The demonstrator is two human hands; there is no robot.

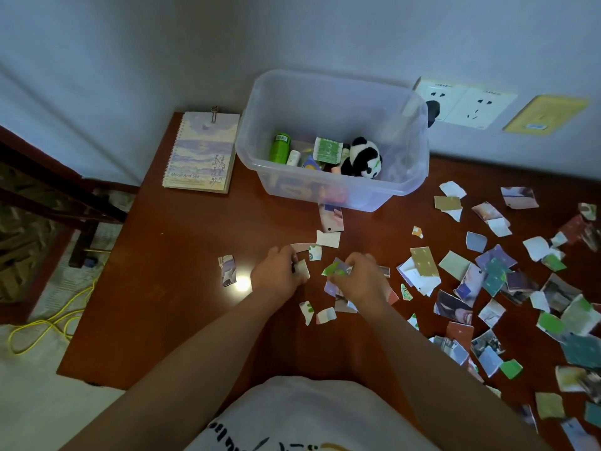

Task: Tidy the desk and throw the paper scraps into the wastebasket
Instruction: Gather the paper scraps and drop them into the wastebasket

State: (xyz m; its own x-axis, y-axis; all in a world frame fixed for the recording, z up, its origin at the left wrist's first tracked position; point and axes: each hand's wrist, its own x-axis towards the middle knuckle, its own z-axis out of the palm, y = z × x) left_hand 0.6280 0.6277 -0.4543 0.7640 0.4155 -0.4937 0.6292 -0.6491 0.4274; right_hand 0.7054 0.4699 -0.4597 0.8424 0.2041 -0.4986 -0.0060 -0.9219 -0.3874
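Observation:
Torn paper scraps (507,288) lie scattered over the right half of the brown desk (182,255), with a few more near its middle. My left hand (276,275) is curled round a pale scrap (302,267) at the desk's centre. Just to its right, my right hand (361,279) grips a small bunch of scraps, a green one (333,270) sticking out on top. One lone scrap (227,270) lies left of my left hand. No wastebasket is in view.
A clear plastic bin (325,190) at the back holds a panda plush (362,157), a green bottle and small items. A spiral notebook (200,154) lies back left. Wall sockets (465,105) are behind. A yellow cable (55,317) trails on the floor at left.

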